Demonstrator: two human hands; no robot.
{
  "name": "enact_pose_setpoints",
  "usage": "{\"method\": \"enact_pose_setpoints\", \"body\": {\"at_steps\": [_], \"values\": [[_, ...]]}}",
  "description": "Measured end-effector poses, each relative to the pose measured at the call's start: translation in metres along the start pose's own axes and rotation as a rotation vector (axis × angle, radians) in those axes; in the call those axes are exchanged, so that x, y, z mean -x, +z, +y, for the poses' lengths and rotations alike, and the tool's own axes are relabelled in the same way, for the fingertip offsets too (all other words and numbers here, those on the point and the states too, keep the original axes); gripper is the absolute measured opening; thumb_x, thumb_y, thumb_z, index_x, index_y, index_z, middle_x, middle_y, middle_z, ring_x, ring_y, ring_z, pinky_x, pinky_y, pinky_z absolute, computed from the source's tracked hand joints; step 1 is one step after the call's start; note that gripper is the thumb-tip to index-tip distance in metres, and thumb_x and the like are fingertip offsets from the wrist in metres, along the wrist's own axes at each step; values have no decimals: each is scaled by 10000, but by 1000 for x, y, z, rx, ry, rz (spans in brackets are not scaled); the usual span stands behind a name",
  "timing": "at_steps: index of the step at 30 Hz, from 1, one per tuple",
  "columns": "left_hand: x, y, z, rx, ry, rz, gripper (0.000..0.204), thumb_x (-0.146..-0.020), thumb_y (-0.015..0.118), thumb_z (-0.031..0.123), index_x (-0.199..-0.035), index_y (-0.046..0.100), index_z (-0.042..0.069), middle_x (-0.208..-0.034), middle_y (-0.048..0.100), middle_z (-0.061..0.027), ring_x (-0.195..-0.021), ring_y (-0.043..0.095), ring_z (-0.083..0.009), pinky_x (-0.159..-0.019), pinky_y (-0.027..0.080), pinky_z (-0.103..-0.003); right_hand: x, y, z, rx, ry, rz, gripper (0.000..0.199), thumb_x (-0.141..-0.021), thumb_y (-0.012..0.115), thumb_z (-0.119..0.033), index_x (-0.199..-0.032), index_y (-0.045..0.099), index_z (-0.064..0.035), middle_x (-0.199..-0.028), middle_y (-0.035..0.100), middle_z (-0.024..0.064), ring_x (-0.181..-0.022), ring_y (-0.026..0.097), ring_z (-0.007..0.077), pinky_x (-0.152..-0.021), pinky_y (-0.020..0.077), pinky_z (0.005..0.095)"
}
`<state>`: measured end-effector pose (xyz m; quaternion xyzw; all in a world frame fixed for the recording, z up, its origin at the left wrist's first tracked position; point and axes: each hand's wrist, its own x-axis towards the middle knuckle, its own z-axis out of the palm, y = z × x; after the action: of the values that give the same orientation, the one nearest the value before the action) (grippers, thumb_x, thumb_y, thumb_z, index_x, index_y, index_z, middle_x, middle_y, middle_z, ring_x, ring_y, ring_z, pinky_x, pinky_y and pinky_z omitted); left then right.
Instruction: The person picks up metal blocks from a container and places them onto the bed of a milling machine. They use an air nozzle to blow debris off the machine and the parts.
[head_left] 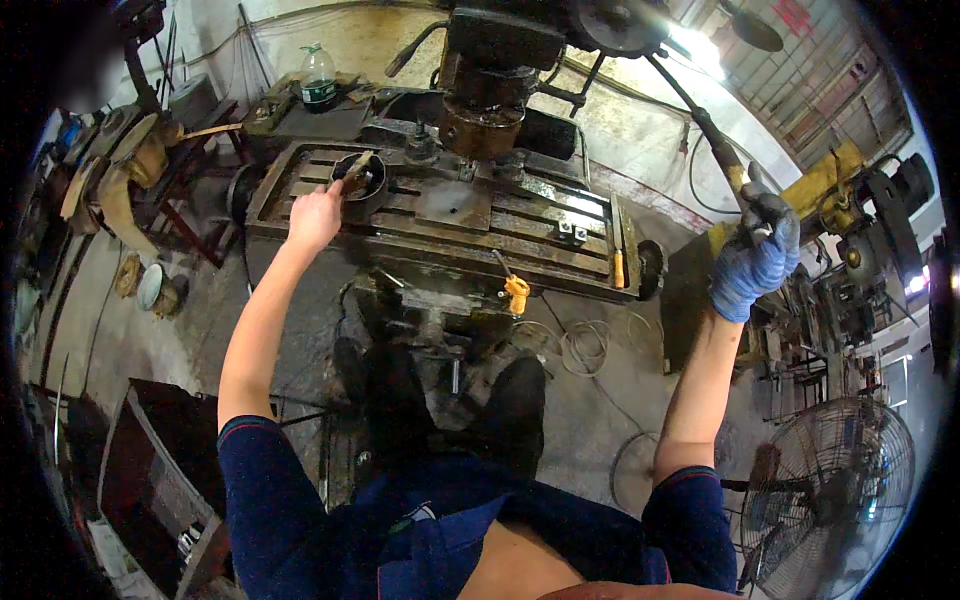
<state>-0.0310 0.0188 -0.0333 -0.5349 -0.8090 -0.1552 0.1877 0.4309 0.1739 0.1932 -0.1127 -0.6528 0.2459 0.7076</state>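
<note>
From where I stand, the bare left hand (316,215) is curled at the near side of a round bowl (382,190) on the slotted metal worktop (420,235), beside a pale stick (358,168) resting in it; I cannot tell whether the fingers grip it. The stick looks light and stiff, perhaps slick with oil, so its near end seems the best hold. The gloved right hand (758,250) is closed round a long lever (718,140), likely rigid and heavy, best held by its end.

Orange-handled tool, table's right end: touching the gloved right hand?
Apart: the head view shows a dark round knob in the gap between orange-handled tool and right hand.
</note>
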Motion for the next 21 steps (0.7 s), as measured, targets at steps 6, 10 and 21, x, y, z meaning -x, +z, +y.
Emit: {"method": "enact_pose_setpoints", "body": {"at_steps": [6,10,21], "values": [[-6,-4,0,125,10,67,181,-701,523,21,-866,596,40,-768,570,-196,-715,582,-368,-656,470,-455,-2,-2,7,7,-41,88,408,-818,513,-381,-843,607,14,-839,624,128,-740,550,172,-690,415,279],[-19,6,0,95,16,-82,141,-671,535,17,-785,616,27,-752,595,-197,-737,590,-355,-684,475,-446,-2,5,5,69,-85,100,409,-818,520,-372,-853,590,29,-842,624,145,-747,564,184,-683,428,264],[-20,-54,-7,94,-48,-89,194,-742,552,60,-908,648,35,-792,610,-183,-801,589,-340,-716,472,-441,-9,-9,11,-25,-87,-11,345,-836,502,-292,-895,588,36,-876,615,174,-830,581,240,-869,400,411]]}}
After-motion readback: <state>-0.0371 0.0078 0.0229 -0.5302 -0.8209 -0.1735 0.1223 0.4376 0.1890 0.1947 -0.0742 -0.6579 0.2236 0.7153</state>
